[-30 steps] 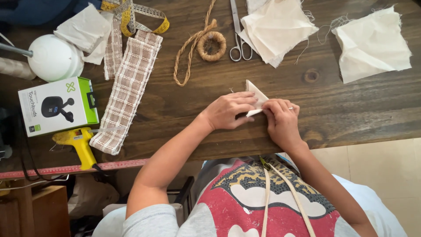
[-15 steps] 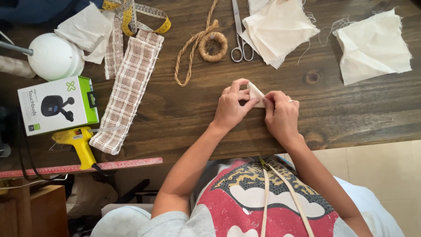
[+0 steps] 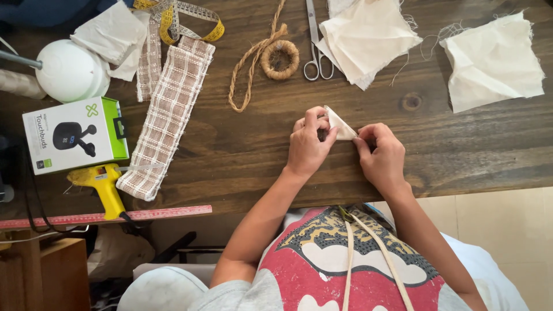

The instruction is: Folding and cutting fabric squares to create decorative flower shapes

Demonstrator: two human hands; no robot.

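Fingers of the left hand and right hand are pinching a small folded cream cloth at frame centre, pressing its crease over the wooden table.

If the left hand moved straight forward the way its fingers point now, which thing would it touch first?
Probably the scissors. The left hand points up the table, slightly right; past the folded cloth piece it pinches, bare wood follows. The twine ring lies just left of that line.

Grey short-sleeved tee, red apron over it with a patterned print and cream straps hanging down.
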